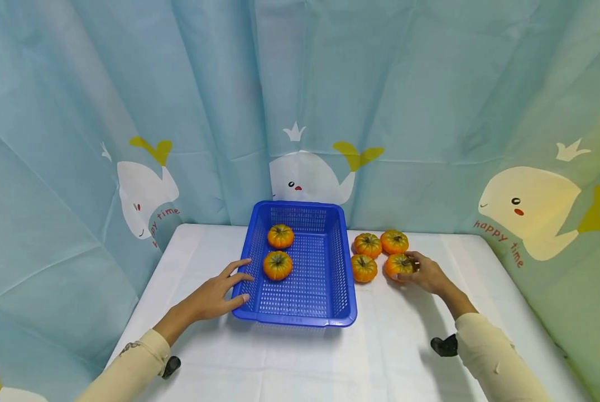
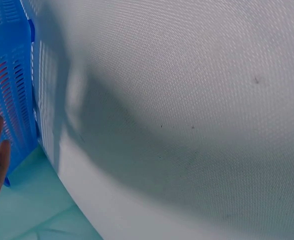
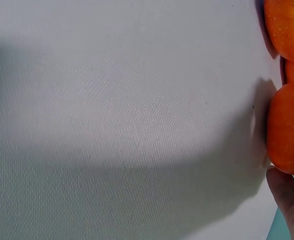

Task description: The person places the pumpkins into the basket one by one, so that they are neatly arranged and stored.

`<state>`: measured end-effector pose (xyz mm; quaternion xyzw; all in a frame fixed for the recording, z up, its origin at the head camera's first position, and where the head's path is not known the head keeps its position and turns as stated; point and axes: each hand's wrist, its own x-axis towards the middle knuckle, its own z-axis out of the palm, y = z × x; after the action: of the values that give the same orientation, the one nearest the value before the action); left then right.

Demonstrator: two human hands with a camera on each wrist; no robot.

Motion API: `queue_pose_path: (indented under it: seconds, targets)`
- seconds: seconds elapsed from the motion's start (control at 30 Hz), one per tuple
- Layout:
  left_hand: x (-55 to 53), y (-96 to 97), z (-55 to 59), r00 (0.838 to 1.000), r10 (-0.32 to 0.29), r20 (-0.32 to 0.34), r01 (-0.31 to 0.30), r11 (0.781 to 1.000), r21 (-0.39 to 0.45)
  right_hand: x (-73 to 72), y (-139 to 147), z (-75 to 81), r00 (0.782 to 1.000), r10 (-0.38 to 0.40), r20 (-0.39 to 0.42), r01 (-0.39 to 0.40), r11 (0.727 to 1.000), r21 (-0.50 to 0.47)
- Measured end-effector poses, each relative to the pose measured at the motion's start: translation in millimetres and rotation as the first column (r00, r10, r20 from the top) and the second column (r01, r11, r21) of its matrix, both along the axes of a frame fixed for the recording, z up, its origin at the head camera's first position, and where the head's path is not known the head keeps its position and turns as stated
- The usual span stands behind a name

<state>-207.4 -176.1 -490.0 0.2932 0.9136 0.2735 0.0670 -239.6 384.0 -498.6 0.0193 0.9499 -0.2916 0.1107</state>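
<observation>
A blue plastic basket (image 1: 300, 321) with slotted walls holds two small orange pumpkins, one (image 1: 281, 237) behind the other (image 1: 278, 266), both toward its left side. My left hand (image 1: 210, 296) lies at the basket's left rim, fingers spread and loosely extended; in the left wrist view, fingertips appear beside the slotted wall (image 2: 17, 100). To the right of the basket, my right hand (image 1: 428, 276) grips a small pumpkin (image 1: 395, 264) from its right side. That pumpkin (image 3: 286, 130) shows at the right wrist view's edge, with a finger below it.
Three more pumpkins stand close by: one at back left (image 1: 367, 245), one at back right (image 1: 394, 241), one beside the basket (image 1: 364, 268). The white table (image 1: 300, 368) meets a light-blue whale-print curtain (image 1: 420, 111) behind and at both sides.
</observation>
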Motion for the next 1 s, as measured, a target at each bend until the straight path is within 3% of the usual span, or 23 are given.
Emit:
queue_pose_path:
  seconds: [0.43, 0.63, 1.0]
  targets:
    - [-0.7, -0.5, -3.0, 1.0, 0.002, -0.01, -0.002, 1.0, -0.008, 3.2, 1, 13.8, 0.999, 0.019, -0.05, -0.019, 1.0, -0.002]
    - [-0.6, -0.7, -3.9, 1.0, -0.006, -0.015, 0.006, 1.0, -0.017, 6.1, -2, 28.5, 0.991, 0.063, -0.118, -0.067, 0.997, -0.026]
    - [-0.8, -1.6, -3.2, 1.0, -0.007, -0.02, 0.007, 1.0, -0.005, 1.6, -15, 59.6, 0.973, 0.159, -0.165, -0.167, 0.985, -0.035]
